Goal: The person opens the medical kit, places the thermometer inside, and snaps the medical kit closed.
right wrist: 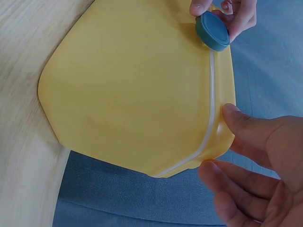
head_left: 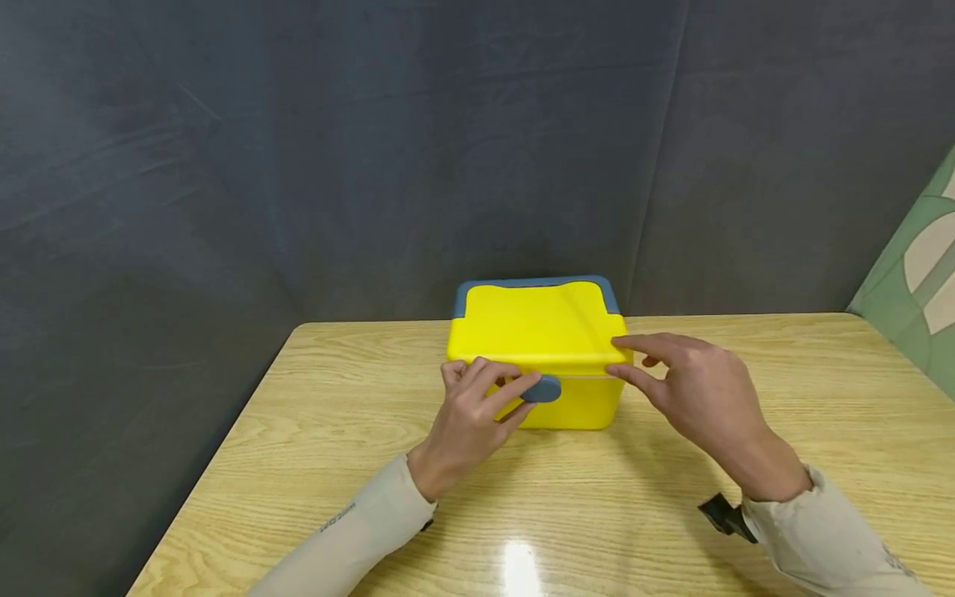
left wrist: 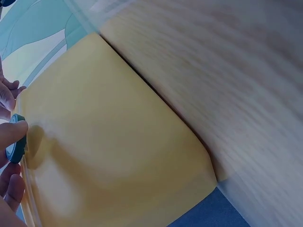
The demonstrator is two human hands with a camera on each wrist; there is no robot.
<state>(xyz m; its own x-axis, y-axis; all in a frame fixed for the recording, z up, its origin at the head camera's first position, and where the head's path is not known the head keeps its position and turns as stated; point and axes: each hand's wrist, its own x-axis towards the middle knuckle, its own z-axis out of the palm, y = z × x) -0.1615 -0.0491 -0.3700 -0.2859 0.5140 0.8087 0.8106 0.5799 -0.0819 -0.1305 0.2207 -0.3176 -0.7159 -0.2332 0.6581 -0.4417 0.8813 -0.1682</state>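
A yellow lunch box (head_left: 570, 406) stands on the table with its yellow lid (head_left: 533, 319) down on it. A white strip runs along the seam under the lid. On the front sits an oval blue latch (head_left: 546, 389), which my left hand (head_left: 473, 414) pinches between index finger and thumb; its other fingers bend over the lid's front edge. My right hand (head_left: 705, 390) holds the lid's front right corner, thumb at the front edge, index finger at the top and side. In the right wrist view, the latch (right wrist: 212, 31) juts out from the box front.
A blue handle (head_left: 537, 282) lies around the back of the lid. The wooden table (head_left: 336, 398) ends at a dark fabric screen (head_left: 448, 149) just behind the box. To the right hangs a green and beige patterned panel (head_left: 906, 307).
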